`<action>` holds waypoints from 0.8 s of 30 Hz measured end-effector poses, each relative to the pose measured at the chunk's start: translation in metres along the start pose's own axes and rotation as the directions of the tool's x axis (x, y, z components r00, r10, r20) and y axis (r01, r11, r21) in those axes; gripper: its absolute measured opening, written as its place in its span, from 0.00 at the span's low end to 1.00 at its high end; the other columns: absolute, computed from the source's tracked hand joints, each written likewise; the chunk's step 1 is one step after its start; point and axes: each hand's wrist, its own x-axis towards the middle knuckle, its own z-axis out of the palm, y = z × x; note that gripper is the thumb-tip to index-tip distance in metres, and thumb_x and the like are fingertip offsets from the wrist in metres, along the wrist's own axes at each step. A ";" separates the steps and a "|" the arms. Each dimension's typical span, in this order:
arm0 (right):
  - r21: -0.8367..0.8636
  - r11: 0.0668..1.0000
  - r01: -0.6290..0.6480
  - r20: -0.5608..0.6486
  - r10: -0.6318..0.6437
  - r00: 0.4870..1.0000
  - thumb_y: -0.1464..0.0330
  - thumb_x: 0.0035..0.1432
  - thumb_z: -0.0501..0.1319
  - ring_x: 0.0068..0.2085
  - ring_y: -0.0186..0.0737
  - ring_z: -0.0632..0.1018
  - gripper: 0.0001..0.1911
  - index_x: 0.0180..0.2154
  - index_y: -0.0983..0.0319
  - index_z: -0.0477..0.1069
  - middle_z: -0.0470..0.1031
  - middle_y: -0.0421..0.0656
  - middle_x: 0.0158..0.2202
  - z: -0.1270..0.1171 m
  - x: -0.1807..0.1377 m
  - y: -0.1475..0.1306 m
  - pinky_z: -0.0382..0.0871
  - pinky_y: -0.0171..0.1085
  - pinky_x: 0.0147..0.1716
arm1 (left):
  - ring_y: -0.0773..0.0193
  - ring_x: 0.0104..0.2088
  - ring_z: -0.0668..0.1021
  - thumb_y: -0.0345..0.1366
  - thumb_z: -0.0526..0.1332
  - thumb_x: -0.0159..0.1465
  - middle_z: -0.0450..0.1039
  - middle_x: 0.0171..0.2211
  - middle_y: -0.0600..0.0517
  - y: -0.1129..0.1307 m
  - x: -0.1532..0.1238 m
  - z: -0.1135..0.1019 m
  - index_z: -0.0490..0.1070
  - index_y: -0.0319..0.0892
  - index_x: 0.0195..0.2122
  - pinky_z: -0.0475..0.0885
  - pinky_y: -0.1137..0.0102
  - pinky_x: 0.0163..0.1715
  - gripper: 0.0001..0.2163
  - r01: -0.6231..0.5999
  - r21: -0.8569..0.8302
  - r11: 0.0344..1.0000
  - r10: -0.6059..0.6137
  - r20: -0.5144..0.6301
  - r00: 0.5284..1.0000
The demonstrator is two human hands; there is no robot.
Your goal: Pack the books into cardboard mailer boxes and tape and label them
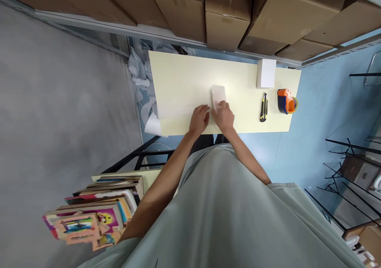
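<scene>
A small, flat white piece [218, 92], which looks like a narrow box or folded paper, lies on the pale yellow table [184, 73] in front of me. My right hand [224, 116] grips its near end, with thumb and fingers closed over it. Just to the left, my left hand [199, 119] is held low over the tabletop. Its fingers are bent but apart, with nothing visible in them, and the fingertips point toward the white piece. Whether they touch it is hard to see.
Toward the right stand a white box [266, 73], a yellow-black utility knife [263, 107] and an orange-blue tape dispenser [286, 101]. Curled white paper [153, 124] hangs at the left edge. Cardboard boxes [228, 28] fill a shelf beyond; books [98, 212] are stacked at lower left.
</scene>
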 end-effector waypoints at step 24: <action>0.003 0.998 -0.056 -0.050 0.056 0.997 0.64 0.77 0.56 0.57 0.59 0.83 0.17 0.63 0.58 0.69 0.78 0.56 0.63 -0.021 -0.014 0.022 0.78 0.53 0.58 | 0.51 0.57 0.86 0.40 0.53 0.78 0.86 0.56 0.43 0.035 0.045 0.002 0.82 0.43 0.59 0.82 0.56 0.62 0.19 0.062 -0.451 0.890 0.022 0.179 0.984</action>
